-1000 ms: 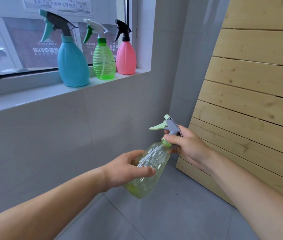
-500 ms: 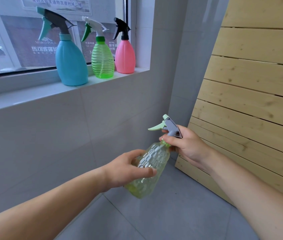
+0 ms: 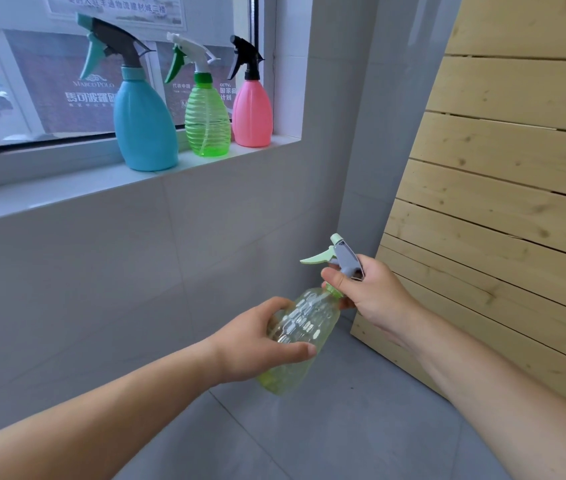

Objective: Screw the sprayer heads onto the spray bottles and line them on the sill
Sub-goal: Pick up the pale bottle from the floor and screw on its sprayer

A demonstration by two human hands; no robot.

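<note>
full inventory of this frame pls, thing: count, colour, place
spray bottles on sill: 3, each with its head on; blue leftmost, green middle, pink rightmost by the window reveal
yellow-green bottle: 1, clear, held tilted over the floor
sprayer head: 1, grey with mint trigger, at that bottle's neck
sill: 1, white, under the window
window: 1, dark frame, upper left
slatted panel: 1, pale wood, right
left hand: 1, around the bottle body
right hand: 1, on the sprayer head
</note>
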